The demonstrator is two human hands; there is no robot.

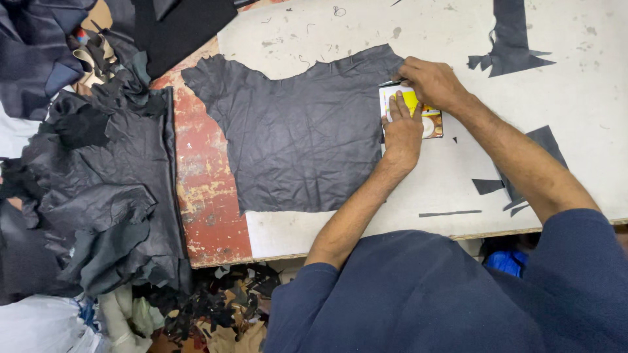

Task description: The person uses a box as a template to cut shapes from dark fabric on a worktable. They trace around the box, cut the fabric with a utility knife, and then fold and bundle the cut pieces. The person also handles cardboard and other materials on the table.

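Observation:
A large piece of dark grey leather (pixel 301 131) lies spread flat on the white cutting board (pixel 366 26). At its right edge sits a small card template (pixel 428 121), white, yellow and brown. My left hand (pixel 400 131) presses flat on the card. My right hand (pixel 428 80) is at the card's top edge, fingers closed around a thin blade or marker that is mostly hidden.
A heap of dark leather hides (pixel 98 196) covers the left of the table, beside a worn red strip (pixel 209 189). Dark offcuts (pixel 510 46) lie on the board's upper right and right side (pixel 523 176). Scraps (pixel 216 307) litter the floor below.

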